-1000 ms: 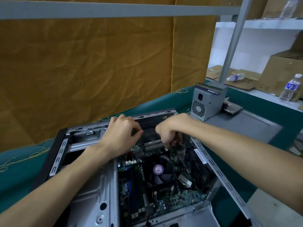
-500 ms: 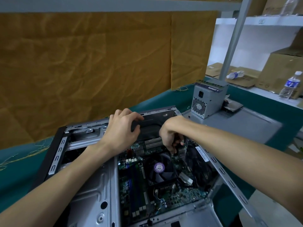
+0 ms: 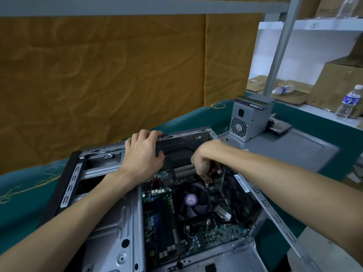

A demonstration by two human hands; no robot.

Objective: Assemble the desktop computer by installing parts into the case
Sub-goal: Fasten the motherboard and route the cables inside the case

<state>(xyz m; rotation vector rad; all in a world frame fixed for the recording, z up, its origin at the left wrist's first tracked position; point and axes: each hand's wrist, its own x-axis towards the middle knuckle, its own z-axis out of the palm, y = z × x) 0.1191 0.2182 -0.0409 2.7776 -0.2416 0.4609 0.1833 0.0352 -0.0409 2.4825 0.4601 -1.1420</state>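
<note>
The open grey metal computer case (image 3: 110, 228) lies on its side on the teal-covered counter (image 3: 23, 185), with the green motherboard (image 3: 167, 218) and its black round cooler fan (image 3: 191, 201) already inside.

The main risk lies at the right hand (image 3: 204, 161). It reaches down beside the fan with its fingers (image 3: 208, 178) curled tight, apparently pinching something small and dark; what it is cannot be made out. If that is a plug or a cable, forcing it in crooked could bend pins, and a slip could drag the knuckles across the fan or the sharp edge of the case.

The left hand (image 3: 143, 154) grips a black flat part (image 3: 174, 152) at the far rim of the case, its fingers hooked over the top edge and the thumb pressed against the face. Should this hold loosen, the part could drop onto the board below.

The grey boxy power supply (image 3: 249, 118) stands on the counter well apart from both hands, not yet fitted.
</note>
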